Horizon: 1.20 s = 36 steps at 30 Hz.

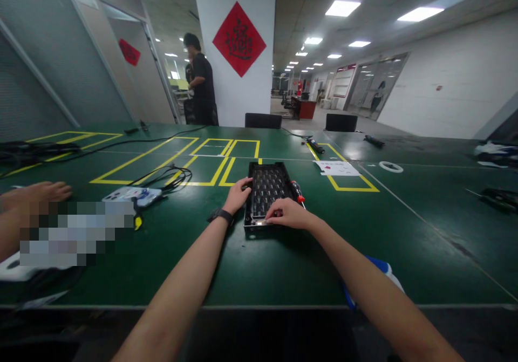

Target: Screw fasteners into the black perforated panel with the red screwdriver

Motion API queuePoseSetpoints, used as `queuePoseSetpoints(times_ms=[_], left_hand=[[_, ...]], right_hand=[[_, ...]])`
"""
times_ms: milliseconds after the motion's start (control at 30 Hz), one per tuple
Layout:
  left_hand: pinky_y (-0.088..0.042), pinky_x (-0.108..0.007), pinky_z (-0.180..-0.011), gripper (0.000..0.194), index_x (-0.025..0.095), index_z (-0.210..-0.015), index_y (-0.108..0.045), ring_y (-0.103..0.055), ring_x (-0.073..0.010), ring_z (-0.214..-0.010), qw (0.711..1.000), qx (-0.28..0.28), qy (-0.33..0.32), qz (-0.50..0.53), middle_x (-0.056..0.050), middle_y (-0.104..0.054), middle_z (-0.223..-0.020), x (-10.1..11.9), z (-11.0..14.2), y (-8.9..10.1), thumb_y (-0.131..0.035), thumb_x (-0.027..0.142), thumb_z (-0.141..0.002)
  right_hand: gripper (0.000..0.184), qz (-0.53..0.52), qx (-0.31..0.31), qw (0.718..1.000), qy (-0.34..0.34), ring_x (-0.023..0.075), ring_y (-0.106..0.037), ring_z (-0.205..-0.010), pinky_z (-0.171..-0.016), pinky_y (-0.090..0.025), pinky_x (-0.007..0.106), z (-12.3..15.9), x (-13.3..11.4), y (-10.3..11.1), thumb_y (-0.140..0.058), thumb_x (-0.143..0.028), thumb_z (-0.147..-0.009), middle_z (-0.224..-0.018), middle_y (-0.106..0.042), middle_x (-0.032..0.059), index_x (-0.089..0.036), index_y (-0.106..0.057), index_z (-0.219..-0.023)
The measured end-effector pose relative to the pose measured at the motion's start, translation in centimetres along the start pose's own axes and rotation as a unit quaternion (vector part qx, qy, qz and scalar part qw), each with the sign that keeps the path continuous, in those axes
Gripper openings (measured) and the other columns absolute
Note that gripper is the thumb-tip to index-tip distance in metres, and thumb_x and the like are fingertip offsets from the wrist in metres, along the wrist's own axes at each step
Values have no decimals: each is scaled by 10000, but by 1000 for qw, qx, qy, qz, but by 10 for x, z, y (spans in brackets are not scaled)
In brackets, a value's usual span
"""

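A shallow black case (272, 186) with rows of dark raised shapes inside lies on the green table. At its left wall, my left hand (238, 196) grips the edge with thumb and fingers. My right hand (286, 212) is pinched over the near right corner of the case, and what sits between the fingertips is too small to make out. Just left of those fingertips, a small pale piece (259, 223) shows at the front edge. Against the right side of the case rests a screwdriver (298, 192) with a red and black handle.
Another person's hand (50, 191) is at the left, near a phone (133, 195) and coiled black cables (178, 176). Yellow tape marks rectangles on the table (283, 281). A white paper (338, 168), a white ring (390, 166) and a blue-white item (380, 267) lie right.
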State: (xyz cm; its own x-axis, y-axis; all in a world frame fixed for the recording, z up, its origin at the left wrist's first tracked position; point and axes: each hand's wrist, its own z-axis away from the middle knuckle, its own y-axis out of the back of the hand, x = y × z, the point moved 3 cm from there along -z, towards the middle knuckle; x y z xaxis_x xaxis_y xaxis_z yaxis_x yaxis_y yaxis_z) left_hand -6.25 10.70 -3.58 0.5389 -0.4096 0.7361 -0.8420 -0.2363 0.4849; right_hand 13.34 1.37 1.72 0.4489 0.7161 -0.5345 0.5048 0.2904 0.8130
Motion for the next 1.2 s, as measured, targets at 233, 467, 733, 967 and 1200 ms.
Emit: queuePoseSetpoints(times_ms=[233, 467, 733, 967, 1200], left_hand=[[-368, -335, -1017, 442, 184, -1153, -571, -504, -183, -1134, 1000, 5, 2, -9, -59, -527, -1257, 2, 1, 0, -467, 138, -726], [-359, -340, -1021, 432, 203, -1148, -574, -505, -185, -1135, 1000, 5, 12, -18, -47, -526, -1262, 2, 4, 2, -471, 151, -732], [-362, -341, -1016, 391, 189, -1104, -598, -509, -184, -1128, 999, 24, 10, -19, -52, -550, -1231, -1, 0, -2, -454, 161, -741], [-383, -326, -994, 386, 185, -1096, -602, -517, -181, -1113, 1000, 24, 4, -15, -59, -542, -1239, -2, -1, -3, -447, 162, -744], [-377, -316, -998, 380, 180, -1094, -599, -509, -175, -1119, 1000, 24, 8, -17, -59, -534, -1246, 3, 1, -2, -442, 161, -749]], right_hand=[[230, -29, 25, 999, -39, 88, -477, -608, -572, -352, 208, -1, 0, -2, -646, -344, -715, -766, -656, 23, -154, -697, -834], [188, 0, 12, 1000, -20, 106, -509, -688, -642, -364, 223, -1, -3, -2, -623, -308, -744, -812, -654, 35, -171, -703, -845], [170, 20, 20, 1000, -3, 110, -521, -688, -655, -368, 228, -1, -1, -6, -599, -273, -771, -788, -656, 39, -172, -701, -862], [170, 22, 20, 1000, -6, 119, -529, -716, -668, -366, 235, -2, -2, -6, -593, -295, -777, -791, -662, 37, -173, -697, -833], [236, 69, 18, 997, 11, 154, -495, -846, -791, -356, 289, -2, -3, -3, -586, -396, -768, -870, -602, 49, -204, -696, -852]])
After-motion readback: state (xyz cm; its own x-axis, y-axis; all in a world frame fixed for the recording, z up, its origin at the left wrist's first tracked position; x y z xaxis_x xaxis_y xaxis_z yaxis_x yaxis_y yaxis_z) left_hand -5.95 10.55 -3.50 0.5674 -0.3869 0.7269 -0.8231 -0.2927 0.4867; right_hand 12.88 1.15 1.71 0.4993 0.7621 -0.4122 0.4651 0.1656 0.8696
